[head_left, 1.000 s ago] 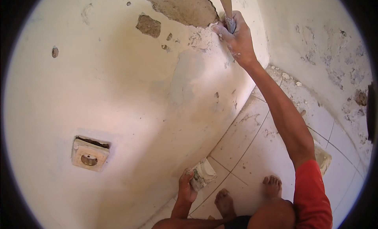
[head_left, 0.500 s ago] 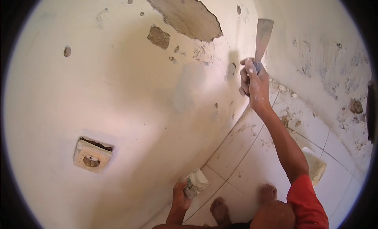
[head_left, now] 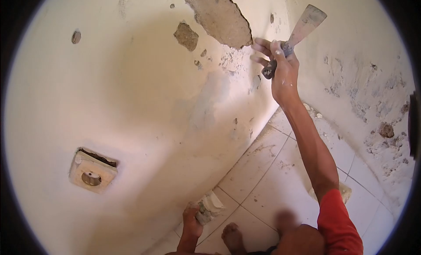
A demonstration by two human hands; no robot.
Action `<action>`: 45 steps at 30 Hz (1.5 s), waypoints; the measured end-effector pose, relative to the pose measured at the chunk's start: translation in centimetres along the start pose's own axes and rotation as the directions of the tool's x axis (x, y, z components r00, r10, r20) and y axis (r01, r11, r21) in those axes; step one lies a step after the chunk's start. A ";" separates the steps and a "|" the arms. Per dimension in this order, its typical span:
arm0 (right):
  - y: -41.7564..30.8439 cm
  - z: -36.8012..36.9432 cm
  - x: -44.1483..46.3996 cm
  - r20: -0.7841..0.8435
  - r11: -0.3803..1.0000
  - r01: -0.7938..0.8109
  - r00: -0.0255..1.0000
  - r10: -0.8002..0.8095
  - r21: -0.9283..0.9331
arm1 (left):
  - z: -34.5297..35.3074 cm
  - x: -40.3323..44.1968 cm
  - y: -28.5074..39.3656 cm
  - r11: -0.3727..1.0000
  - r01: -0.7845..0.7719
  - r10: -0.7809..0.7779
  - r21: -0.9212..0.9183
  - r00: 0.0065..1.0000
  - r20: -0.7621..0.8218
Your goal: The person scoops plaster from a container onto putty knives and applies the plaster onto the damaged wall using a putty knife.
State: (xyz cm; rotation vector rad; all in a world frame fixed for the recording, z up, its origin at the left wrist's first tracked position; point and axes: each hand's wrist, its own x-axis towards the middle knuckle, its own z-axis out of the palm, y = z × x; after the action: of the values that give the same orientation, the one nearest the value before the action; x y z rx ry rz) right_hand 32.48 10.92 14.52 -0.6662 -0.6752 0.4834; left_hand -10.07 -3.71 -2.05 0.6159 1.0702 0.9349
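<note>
My right hand [head_left: 284, 73] is raised by the wall corner, holding a putty knife [head_left: 308, 23]. Its dark handle lies between the thumb and palm, several fingers reach toward the wall, and the worn metal blade points up and right. Just left of those fingertips is a large patch of broken plaster [head_left: 226, 20]; whether they touch the wall I cannot tell. Low in the view, my left hand [head_left: 192, 220] grips a whitish, putty-smeared piece [head_left: 210, 206], whose exact kind is unclear.
A wall socket [head_left: 93, 172] sits in a gapped recess at lower left. Smaller holes, such as a chipped spot [head_left: 186, 36], mark the wall. Dusty white tiles [head_left: 258, 178] cover the floor. A pale container [head_left: 344, 192] is partly behind my right arm. The right wall [head_left: 351, 84] is scarred.
My right hand has moved up and slightly left, the putty knife tilting further right and its handle end now showing. Its fingers have loosened and stretched out. My left hand keeps hold of the whitish piece.
</note>
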 end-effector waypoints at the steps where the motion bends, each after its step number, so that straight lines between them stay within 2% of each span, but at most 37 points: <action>1: 0.4 0.1 -0.5 -0.017 1.000 0.019 1.000 -0.019 0.020 | 0.5 -0.2 0.3 1.000 -0.003 0.003 0.003 1.000 -0.014; 4: 0.9 1.2 -2.4 0.046 0.996 0.008 0.999 -0.004 -0.086 | -0.4 -0.1 0.0 1.000 -0.003 0.003 0.007 0.999 -0.032; 6: 2.6 2.1 -2.5 0.029 0.996 0.030 0.999 -0.028 -0.082 | -0.2 -0.1 -0.2 1.000 -0.003 0.003 -0.006 0.999 -0.032; 8: 4.0 2.9 -2.2 0.017 0.920 0.130 0.991 -0.133 -0.369 | 0.9 -0.4 0.6 1.000 0.004 -0.004 -0.014 0.999 -0.043; 9: 3.6 3.2 -2.7 -0.031 0.936 0.073 0.996 -0.089 -0.343 | 0.6 -0.4 0.5 1.000 0.002 -0.003 -0.017 0.999 -0.045; 13: 5.4 1.9 -2.2 -0.056 0.907 0.080 0.992 -0.113 -0.413 | 0.5 -0.6 0.4 1.000 -0.010 0.010 -0.005 0.998 -0.067; 15: 5.9 1.2 -2.2 -0.047 0.951 0.025 0.998 -0.041 -0.308 | 0.5 -0.4 0.4 1.000 0.001 -0.001 0.002 0.998 -0.064; 17: 6.0 0.6 -2.2 -0.041 0.942 0.037 0.998 -0.054 -0.334 | -0.1 -0.2 -0.1 1.000 -0.011 0.012 0.028 1.000 -0.009; 22: 6.3 0.6 -2.8 -0.041 0.947 0.046 0.997 -0.062 -0.317 | 0.2 -0.9 0.1 0.999 -0.021 0.022 0.029 0.999 -0.025; 24: 6.9 -0.5 -3.2 -0.111 0.943 -0.062 0.993 0.027 -0.325 | 0.1 -0.9 -0.2 0.999 -0.025 0.026 0.024 0.999 -0.041; 26: 7.2 -2.3 -4.8 -0.129 0.942 -0.045 0.992 0.002 -0.332 | -0.8 -0.9 -0.4 0.999 -0.028 0.028 -0.030 1.000 -0.002; 28: 5.5 -4.4 -7.6 -0.149 0.939 -0.143 0.984 0.101 -0.312 | -1.1 -1.0 -0.1 1.000 -0.014 0.014 -0.015 1.000 0.018; 31: 1.7 -8.8 -12.4 -0.155 0.846 -0.415 0.910 0.386 -0.334 | -0.4 -0.5 -0.8 1.000 -0.006 0.006 0.006 1.000 0.012; 33: -0.8 -12.7 -16.0 -0.196 0.773 -0.486 0.874 0.445 -0.409 | -0.1 -0.5 -0.8 0.998 0.041 -0.040 0.043 0.999 -0.032; 35: -3.5 -17.1 -19.5 -0.258 0.720 -0.480 0.877 0.405 -0.501 | 0.4 0.3 -1.0 0.997 0.060 -0.055 0.054 0.995 -0.087; 36: -5.5 -18.6 -20.9 -0.355 0.658 -0.515 0.857 0.374 -0.549 | 1.0 0.6 -1.0 0.993 0.102 -0.096 0.056 0.991 -0.096; 37: -7.1 -20.6 -22.2 -0.363 0.608 -0.466 0.884 0.294 -0.642 | 1.7 0.7 -0.8 0.993 0.104 -0.098 0.056 0.990 -0.097; 38: -9.0 -22.3 -23.6 -0.426 0.462 -0.481 0.876 0.225 -0.745 | 2.7 1.0 -0.9 0.994 0.096 -0.091 0.047 0.991 -0.098; 40: -12.2 -25.2 -25.3 -0.500 0.409 -0.522 0.850 0.168 -0.749 | 4.5 1.7 -1.1 0.995 0.095 -0.093 0.031 0.994 -0.065; 42: -14.1 -24.8 -26.4 -0.465 0.522 -0.476 0.870 0.164 -0.707 | 4.9 3.2 -2.0 0.996 0.076 -0.077 -0.039 0.997 -0.020; 43: -15.0 -23.3 -26.3 -0.399 0.539 -0.463 0.885 0.240 -0.704 | 6.0 3.6 -1.5 0.997 0.067 -0.066 -0.029 0.997 0.024; 44: -14.6 -22.4 -26.5 -0.391 0.526 -0.476 0.879 0.272 -0.705 | 7.5 4.2 -0.7 0.999 0.044 -0.042 -0.023 0.995 0.088; 45: -14.3 -21.9 -26.0 -0.229 0.437 -0.338 0.931 0.283 -0.834 | 9.3 4.0 -0.1 1.000 0.025 -0.026 0.010 0.997 0.068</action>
State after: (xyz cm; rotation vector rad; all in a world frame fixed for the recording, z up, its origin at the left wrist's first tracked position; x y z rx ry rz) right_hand 32.75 -23.33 0.93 -1.8162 -0.7273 0.4382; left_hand -0.74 -0.15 -0.47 0.6357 1.0203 0.8813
